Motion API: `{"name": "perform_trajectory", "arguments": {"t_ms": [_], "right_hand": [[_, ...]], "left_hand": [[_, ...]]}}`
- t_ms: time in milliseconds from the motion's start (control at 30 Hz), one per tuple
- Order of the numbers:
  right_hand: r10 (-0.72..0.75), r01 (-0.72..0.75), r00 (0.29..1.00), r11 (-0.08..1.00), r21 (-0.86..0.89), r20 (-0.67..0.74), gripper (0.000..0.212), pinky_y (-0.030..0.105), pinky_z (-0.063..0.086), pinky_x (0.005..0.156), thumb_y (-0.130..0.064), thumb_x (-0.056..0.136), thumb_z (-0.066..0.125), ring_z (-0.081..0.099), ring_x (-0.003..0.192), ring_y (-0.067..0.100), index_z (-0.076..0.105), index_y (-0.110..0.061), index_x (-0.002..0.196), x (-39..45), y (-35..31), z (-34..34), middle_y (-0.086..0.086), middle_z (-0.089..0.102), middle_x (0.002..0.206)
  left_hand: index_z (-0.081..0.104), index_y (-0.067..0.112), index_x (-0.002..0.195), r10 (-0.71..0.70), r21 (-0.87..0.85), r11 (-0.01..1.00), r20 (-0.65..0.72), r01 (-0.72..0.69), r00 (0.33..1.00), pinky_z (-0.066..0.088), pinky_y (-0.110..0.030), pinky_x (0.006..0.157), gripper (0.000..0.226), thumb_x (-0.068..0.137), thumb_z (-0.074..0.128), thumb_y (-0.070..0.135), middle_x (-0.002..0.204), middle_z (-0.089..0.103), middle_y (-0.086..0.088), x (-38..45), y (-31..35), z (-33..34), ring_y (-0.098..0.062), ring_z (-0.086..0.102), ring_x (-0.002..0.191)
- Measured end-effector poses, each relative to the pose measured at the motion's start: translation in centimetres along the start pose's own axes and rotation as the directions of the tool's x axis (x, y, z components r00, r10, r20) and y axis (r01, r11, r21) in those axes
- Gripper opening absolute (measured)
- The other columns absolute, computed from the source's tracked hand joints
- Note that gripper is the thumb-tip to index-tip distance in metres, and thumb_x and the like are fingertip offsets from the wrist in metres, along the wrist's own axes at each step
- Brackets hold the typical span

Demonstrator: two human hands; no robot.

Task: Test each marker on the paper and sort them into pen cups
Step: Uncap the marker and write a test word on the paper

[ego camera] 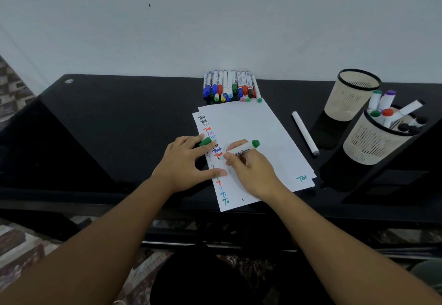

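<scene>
Both forearms reach over the desk to the paper. Left hand lies on the sheet, fingers pinching a green cap. Right hand grips the green marker mid-barrel, tip hidden at the paper. Light, stiff and smooth, it probably holds best near the tip.

Right hand grips a green whiteboard marker with its tip down on the paper, next to a column of "Test" scribbles in a bunch of colours. Left hand lies on the sheet's left edge with the green cap pinched in its fingers. Unsorted markers are lined up along the wall. One white marker lies loose by two mesh cups: far cup, near cup holding several markers.
</scene>
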State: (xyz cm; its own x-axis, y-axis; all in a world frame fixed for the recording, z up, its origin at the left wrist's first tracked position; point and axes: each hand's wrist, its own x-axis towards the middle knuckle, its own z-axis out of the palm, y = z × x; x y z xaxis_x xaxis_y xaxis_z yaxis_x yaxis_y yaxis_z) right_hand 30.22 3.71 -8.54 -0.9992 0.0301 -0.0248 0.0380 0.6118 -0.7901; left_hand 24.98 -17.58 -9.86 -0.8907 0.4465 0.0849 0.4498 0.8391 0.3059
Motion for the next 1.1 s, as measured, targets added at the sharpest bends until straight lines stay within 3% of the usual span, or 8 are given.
{"name": "perform_trajectory", "arguments": {"t_ms": [367, 533, 733, 867, 1100], "right_hand": [[-0.029, 0.028, 0.999, 0.996, -0.087, -0.013, 0.042, 0.041, 0.057, 0.081, -0.051, 0.103, 0.052, 0.068, 0.082, 0.014, 0.073, -0.016, 0.094, 0.10, 0.01, 0.26, -0.002, 0.074, 0.086], [-0.007, 0.006, 1.000, 0.997, -0.082, -0.009, 0.042, 0.037, 0.054, 0.077, -0.049, 0.104, 0.052, 0.066, 0.077, 0.014, 0.074, -0.016, 0.092, -0.05, -0.25, -0.01, -0.002, 0.072, 0.082], [-0.019, 0.019, 1.000, 0.995, -0.098, 0.001, 0.044, 0.028, 0.044, 0.059, -0.048, 0.104, 0.052, 0.059, 0.064, 0.012, 0.067, -0.011, 0.086, -0.46, -0.38, -0.19, -0.004, 0.061, 0.068], [0.021, -0.021, 1.000, 1.000, 0.013, -0.015, 0.038, 0.032, 0.052, 0.068, -0.048, 0.104, 0.053, 0.067, 0.074, 0.013, 0.071, -0.016, 0.094, -0.34, -0.34, -0.28, -0.003, 0.071, 0.079], [-0.001, -0.002, 0.999, 0.998, -0.070, -0.032, 0.044, 0.039, 0.056, 0.076, -0.048, 0.104, 0.051, 0.067, 0.078, 0.015, 0.073, -0.012, 0.094, -0.19, -0.24, -0.05, -0.001, 0.073, 0.082]], "left_hand": [[0.039, 0.046, 0.151, -0.007, -0.014, 1.000, -0.010, 0.007, 1.000, 0.016, -0.043, 0.119, 0.099, 0.069, 0.034, 0.100, 0.163, 0.027, 0.014, -0.04, 0.14, -0.04, -0.011, 0.018, 0.146], [0.039, 0.046, 0.151, -0.007, -0.018, 1.000, -0.004, 0.007, 1.000, 0.017, -0.044, 0.120, 0.097, 0.069, 0.035, 0.099, 0.163, 0.027, 0.014, -0.03, 0.11, -0.03, -0.012, 0.019, 0.147], [0.040, 0.046, 0.151, -0.014, -0.029, 0.999, -0.005, 0.014, 1.000, 0.016, -0.043, 0.120, 0.102, 0.066, 0.033, 0.102, 0.163, 0.027, 0.015, -0.11, 0.28, -0.16, -0.011, 0.019, 0.147], [0.040, 0.047, 0.150, -0.017, -0.028, 0.999, 0.000, 0.017, 1.000, 0.016, -0.043, 0.120, 0.101, 0.066, 0.032, 0.102, 0.163, 0.027, 0.014, -0.07, 0.21, -0.17, -0.012, 0.018, 0.147], [0.041, 0.047, 0.150, -0.015, -0.028, 0.999, -0.006, 0.015, 1.000, 0.016, -0.042, 0.120, 0.101, 0.066, 0.034, 0.102, 0.163, 0.027, 0.015, -0.09, 0.23, -0.13, -0.011, 0.019, 0.146]]}}
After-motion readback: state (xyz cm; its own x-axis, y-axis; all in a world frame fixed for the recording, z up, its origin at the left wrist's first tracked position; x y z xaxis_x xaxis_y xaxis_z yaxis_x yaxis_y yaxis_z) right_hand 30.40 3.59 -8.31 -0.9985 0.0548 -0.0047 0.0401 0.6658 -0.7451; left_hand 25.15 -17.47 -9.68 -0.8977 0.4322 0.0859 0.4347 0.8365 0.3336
